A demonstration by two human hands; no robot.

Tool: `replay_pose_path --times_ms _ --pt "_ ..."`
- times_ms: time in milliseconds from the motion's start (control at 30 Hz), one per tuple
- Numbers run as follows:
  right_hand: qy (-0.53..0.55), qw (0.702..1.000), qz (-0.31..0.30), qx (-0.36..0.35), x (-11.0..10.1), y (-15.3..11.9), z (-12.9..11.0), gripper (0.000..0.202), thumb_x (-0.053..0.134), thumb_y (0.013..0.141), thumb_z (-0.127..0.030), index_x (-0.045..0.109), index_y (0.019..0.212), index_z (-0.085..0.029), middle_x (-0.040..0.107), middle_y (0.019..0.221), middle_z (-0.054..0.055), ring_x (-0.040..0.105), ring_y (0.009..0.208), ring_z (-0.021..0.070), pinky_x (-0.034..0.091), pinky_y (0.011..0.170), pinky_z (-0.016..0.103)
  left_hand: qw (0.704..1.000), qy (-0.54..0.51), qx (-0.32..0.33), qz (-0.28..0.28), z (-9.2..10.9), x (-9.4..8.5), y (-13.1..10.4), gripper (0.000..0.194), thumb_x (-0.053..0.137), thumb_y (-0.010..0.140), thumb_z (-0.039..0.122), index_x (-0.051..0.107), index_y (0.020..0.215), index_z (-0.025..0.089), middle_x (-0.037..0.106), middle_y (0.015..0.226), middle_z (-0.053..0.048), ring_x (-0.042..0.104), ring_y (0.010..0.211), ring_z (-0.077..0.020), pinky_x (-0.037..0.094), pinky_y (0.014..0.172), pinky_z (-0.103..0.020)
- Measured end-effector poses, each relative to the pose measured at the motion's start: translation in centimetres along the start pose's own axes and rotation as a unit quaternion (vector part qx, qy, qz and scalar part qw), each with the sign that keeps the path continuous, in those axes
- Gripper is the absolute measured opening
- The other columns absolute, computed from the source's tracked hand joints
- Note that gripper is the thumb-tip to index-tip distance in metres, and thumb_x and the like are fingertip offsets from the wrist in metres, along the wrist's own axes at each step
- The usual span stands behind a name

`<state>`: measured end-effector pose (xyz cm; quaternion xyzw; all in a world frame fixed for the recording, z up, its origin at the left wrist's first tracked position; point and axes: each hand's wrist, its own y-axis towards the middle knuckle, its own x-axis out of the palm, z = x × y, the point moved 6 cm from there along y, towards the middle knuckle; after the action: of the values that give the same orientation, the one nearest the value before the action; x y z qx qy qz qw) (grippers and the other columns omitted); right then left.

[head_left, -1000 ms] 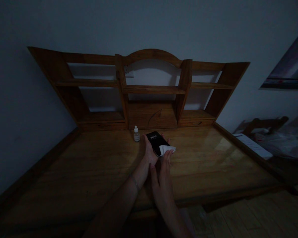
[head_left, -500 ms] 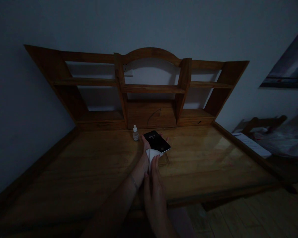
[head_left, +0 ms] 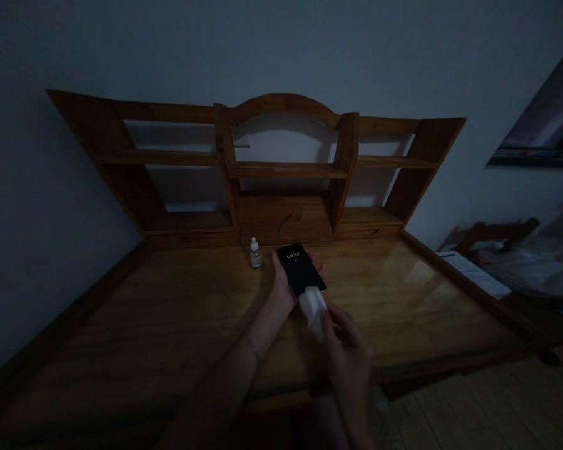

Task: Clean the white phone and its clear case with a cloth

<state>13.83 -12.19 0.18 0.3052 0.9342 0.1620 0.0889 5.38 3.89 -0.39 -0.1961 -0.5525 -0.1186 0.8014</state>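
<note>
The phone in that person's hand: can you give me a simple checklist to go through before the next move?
1. Phone supported: ok, the left hand cradles it, screen up.
2. White cloth held: ok, the right hand grips it in its fingers.
3. Cloth pressed flat on the screen: cannot tell, it overlaps the near end but is blurred.
4. Screen dark: not ok, clock digits glow on it.
5. Dropper bottle upright and apart from the hands: ok.
6. Bottle top tight: cannot tell.
</note>
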Motion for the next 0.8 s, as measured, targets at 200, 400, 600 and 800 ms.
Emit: replay_pose_path --times_ms 200,400,600,800 --pt "-0.003 0.996 -0.035 0.082 -5.1 8.6 4.0 0.037 0.069 0.081 -0.043 0.072 0.108 -0.018 0.074 0.108 0.012 0.071 0.094 0.0283 0.057 0.076 0.038 0.999 0.02 -0.032 -0.037 -0.3 1.1 0.4 0.06 0.044 0.089 0.064 0.066 0.111 0.012 0.072 0.102 -0.015 0.069 0.098 -0.0293 0.052 0.093 -0.051" --pt "-0.097 0.982 -0.157 0.041 -4.2 11.6 6.2 0.037 0.069 0.078 -0.047 0.075 0.101 -0.019 0.074 0.108 0.013 0.07 0.098 0.0323 0.054 0.083 0.043 0.998 0.027 -0.047 -0.041 -0.6 0.8 1.2 0.069 0.043 0.091 0.06 0.059 0.125 0.002 0.067 0.119 -0.023 0.065 0.111 -0.0295 0.053 0.094 -0.039" --pt "-0.123 0.968 -0.22 0.009 -0.9 13.3 3.4 0.05 0.052 0.088 -0.063 0.075 0.089 -0.018 0.076 0.088 0.011 0.072 0.082 0.0271 0.055 0.076 0.038 0.997 0.034 -0.059 -0.048 -0.8 0.3 1.3 0.076 0.042 0.089 0.067 0.059 0.124 0.002 0.067 0.118 -0.023 0.066 0.108 -0.0303 0.055 0.09 -0.039" --pt "-0.039 0.955 -0.286 0.07 3.3 17.5 2.1 0.067 0.044 0.087 -0.074 0.074 0.074 -0.015 0.075 0.074 0.014 0.072 0.067 0.0246 0.056 0.064 0.034 0.997 0.015 -0.061 -0.034 -0.7 0.3 1.2 0.064 0.047 0.087 0.065 0.067 0.104 0.006 0.072 0.093 -0.016 0.07 0.088 -0.0255 0.056 0.087 -0.039"
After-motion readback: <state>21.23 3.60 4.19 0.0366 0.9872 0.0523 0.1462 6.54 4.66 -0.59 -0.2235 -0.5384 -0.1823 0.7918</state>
